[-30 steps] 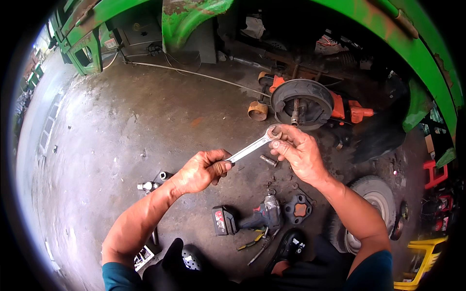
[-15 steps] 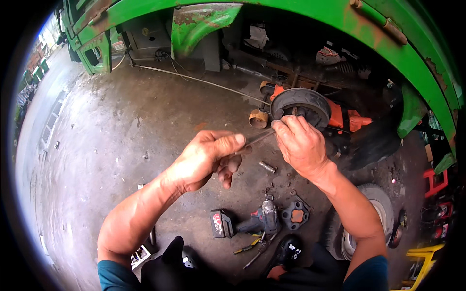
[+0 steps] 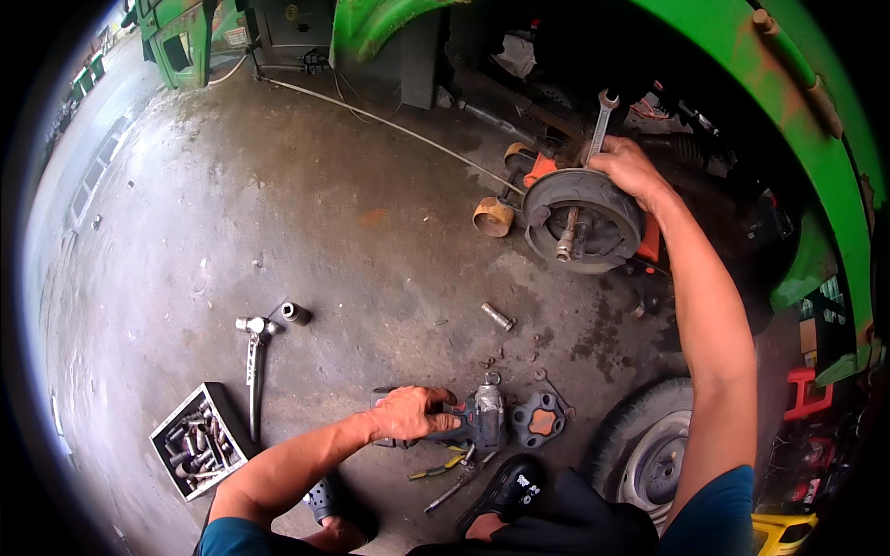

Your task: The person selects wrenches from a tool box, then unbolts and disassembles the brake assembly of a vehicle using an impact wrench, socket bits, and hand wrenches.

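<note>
At the far right of centre, my right hand [image 3: 630, 171] is closed round a combination wrench [image 3: 603, 128], whose open jaw points up and away. It is behind the rim of a round brake assembly [image 3: 586, 232] with a rusty axle end in its middle; where the wrench's lower end sits is hidden. Down near my feet, my left hand [image 3: 410, 414] wraps the handle of a cordless impact wrench [image 3: 486, 414] lying on the floor. Beside the impact wrench lies a dark hub-like part with an orange centre [image 3: 539, 421]. A metal bolt [image 3: 498, 317] rests farther off.
A hammer [image 3: 254, 371], a socket [image 3: 295, 313] and a box of sockets [image 3: 221, 415] are at the left. A wheel [image 3: 649, 454] lies by my right leg. Pliers [image 3: 440, 463] are near my shoe. An orange jack [image 3: 540, 169] and the green vehicle body [image 3: 718, 42] stand beyond.
My hands have moved apart: the right went up and away behind the brake assembly, and the left came down onto the impact wrench. The view has shifted, bringing the hammer and socket box into sight.
</note>
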`<state>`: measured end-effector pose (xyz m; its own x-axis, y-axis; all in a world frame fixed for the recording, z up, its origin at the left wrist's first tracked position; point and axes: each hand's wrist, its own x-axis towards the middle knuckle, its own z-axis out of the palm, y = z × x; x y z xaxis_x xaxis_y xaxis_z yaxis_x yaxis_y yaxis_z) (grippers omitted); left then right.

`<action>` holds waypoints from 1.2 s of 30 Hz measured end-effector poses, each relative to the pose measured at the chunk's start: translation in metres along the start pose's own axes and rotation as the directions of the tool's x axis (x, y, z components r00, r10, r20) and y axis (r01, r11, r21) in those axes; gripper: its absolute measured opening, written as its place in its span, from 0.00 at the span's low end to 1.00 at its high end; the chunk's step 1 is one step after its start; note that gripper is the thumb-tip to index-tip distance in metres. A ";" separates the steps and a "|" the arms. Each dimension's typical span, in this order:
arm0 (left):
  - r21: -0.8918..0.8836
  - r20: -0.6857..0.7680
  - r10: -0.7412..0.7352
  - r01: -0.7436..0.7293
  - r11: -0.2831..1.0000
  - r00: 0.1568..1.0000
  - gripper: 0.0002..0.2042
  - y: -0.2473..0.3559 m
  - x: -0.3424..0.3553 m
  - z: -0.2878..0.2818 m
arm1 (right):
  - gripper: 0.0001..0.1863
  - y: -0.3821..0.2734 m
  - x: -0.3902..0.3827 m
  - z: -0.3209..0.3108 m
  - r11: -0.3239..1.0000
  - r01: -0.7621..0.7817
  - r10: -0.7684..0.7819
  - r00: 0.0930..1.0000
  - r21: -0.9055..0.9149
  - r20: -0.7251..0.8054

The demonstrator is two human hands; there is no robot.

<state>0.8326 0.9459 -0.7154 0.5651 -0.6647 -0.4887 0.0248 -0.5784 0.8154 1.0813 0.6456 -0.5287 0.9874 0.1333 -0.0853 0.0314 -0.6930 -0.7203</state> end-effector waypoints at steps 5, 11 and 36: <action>0.121 -0.148 0.038 -0.020 0.992 0.988 0.27 -0.032 -0.012 0.037 | 0.11 0.001 0.010 -0.004 0.989 -0.128 0.138 0.976 -0.067 0.169; 0.440 -0.217 0.177 -0.066 0.896 0.960 0.29 -0.033 -0.015 0.072 | 0.10 -0.001 0.010 0.000 0.989 -0.112 0.128 0.976 -0.096 0.177; 0.075 -0.532 0.006 0.041 0.996 0.847 0.29 0.030 0.009 0.046 | 0.19 0.002 0.010 0.004 0.989 -0.085 0.099 0.988 -0.120 0.115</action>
<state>0.7999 0.9008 -0.7095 0.9175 -0.3143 -0.2438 -0.0145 -0.6389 0.7692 1.0901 0.6484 -0.5342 0.9612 0.1444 -0.2349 -0.0348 -0.7817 -0.6227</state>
